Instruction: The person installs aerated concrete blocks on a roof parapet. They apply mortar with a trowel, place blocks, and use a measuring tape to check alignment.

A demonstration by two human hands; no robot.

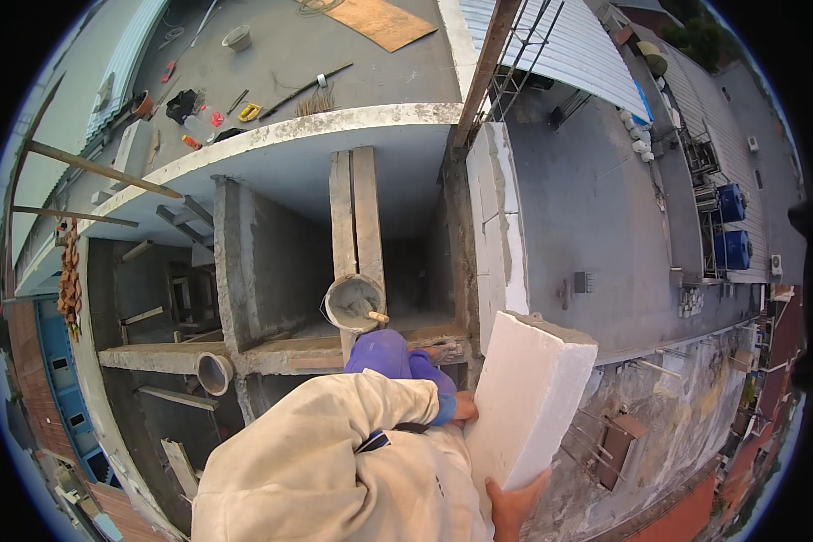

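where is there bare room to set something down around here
The two planks are bare between the mortar bucket and white parapet. Beyond, grey slab lies open between the pale basin and plywood sheet. It's crowded around the yellow tool and black bundle; the held white block fills the near right.

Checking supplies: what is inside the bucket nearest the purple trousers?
The bucket holds grey paste and a light handle; paste covers the bottom, and the handle's far end is unclear.

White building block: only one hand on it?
No, the left hand and right hand are both at edges of the white building block.
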